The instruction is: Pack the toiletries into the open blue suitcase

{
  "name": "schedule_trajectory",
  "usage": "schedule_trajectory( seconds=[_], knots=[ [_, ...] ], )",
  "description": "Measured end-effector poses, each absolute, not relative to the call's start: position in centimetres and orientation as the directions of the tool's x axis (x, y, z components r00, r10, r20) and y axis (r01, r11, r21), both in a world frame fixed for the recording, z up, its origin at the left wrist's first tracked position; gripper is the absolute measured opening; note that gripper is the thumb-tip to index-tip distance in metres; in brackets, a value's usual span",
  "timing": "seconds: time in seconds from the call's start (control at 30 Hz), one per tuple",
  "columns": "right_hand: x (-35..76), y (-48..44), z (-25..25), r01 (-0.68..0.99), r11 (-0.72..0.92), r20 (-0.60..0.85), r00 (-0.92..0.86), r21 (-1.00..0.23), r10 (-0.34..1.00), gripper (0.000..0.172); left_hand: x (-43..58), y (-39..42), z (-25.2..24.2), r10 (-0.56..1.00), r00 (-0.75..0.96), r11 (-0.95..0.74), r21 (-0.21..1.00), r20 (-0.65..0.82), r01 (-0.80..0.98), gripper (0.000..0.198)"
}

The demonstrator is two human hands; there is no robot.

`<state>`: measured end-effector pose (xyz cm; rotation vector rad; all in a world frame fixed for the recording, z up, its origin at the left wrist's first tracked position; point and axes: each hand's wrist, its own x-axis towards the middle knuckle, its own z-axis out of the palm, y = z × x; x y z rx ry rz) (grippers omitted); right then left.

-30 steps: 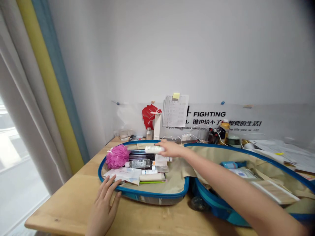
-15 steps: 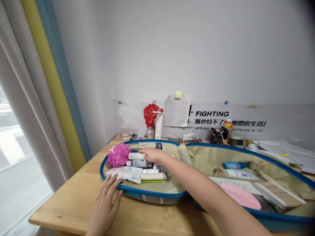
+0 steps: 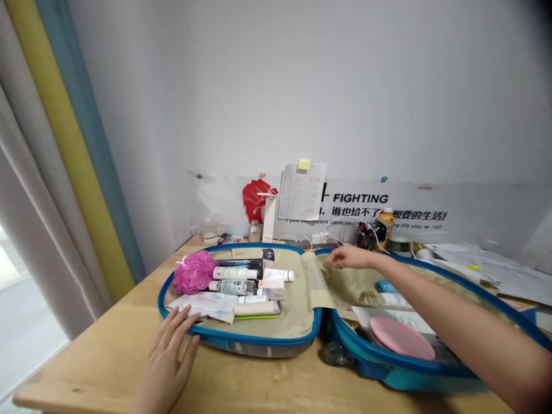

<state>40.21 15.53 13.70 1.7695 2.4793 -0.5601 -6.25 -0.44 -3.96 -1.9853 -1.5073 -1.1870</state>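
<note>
A pale wooden bench (image 3: 73,368) with a smooth, lightly grained top stands against a white wall, beside long curtains in grey, yellow and blue bands (image 3: 66,172). A clear panel printed with black lettering, including the word "FIGHTING" (image 3: 360,198), runs along the wall behind the bench.

One open suitcase with a glossy blue rim (image 3: 259,339) and a beige fabric lining (image 3: 288,310) lies spread in two halves. Your left hand (image 3: 166,365) is open, with all fingers spread, gripping nothing, its fingertips on the near rim of the left half. The right hand (image 3: 351,258) is also open, its grip empty, its fingers loosely extended over the lining of the right half, just beside a translucent fabric flap (image 3: 317,282).

The left half holds one pink mesh bath puff (image 3: 194,272), one clear plastic bottle (image 3: 233,287), a white squeeze tube (image 3: 235,273) and a long cream-coloured pouch (image 3: 257,309). Several smaller packets are packed tightly around them. The right half holds one round pink pad (image 3: 402,338), one small blue container (image 3: 385,286) and a white paper sheet (image 3: 388,317). One clear wheel (image 3: 337,353) shows below the suitcase.
</note>
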Motion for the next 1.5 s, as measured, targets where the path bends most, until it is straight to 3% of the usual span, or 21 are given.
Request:
schedule_trajectory(
  seconds=[0.2, 0.43, 0.67, 0.9, 1.3, 1.5],
  knots=[
    [45.0, 13.9, 8.5, 0.983, 0.179, -0.353, -0.178, -0.031, 0.918, 0.029, -6.4, -0.5, -4.1, 0.609, 0.064, -0.339, 0.186, 0.791, 0.922, 0.037],
    [45.8, 13.7, 7.0, 0.986, 0.161, -0.338, -0.134, 0.053, 0.932, 0.028, -6.5, -0.4, -4.1, 0.599, 0.081, -0.343, 0.163, 0.796, 0.925, 0.037],
    [45.8, 14.0, 5.8, 0.990, 0.026, -0.314, 0.018, 0.137, 0.949, 0.035, -6.3, -0.5, -3.9, 0.601, 0.056, -0.338, 0.190, 0.797, 0.922, 0.036],
    [44.9, 14.0, 4.9, 0.989, -0.021, -0.278, 0.061, 0.145, 0.959, 0.039, -6.3, -0.5, -3.8, 0.603, 0.065, -0.338, 0.181, 0.795, 0.923, 0.035],
    [43.2, 13.2, 3.8, 0.999, 0.003, -0.314, 0.011, 0.041, 0.949, 0.037, -6.1, -0.5, -3.7, 0.605, 0.067, -0.341, 0.182, 0.793, 0.922, 0.037],
    [42.6, 13.7, 7.9, 0.998, 0.051, -0.292, -0.063, -0.048, 0.954, 0.034, -6.1, -0.5, -3.8, 0.619, 0.047, -0.340, 0.214, 0.784, 0.916, 0.038]
  ],
)
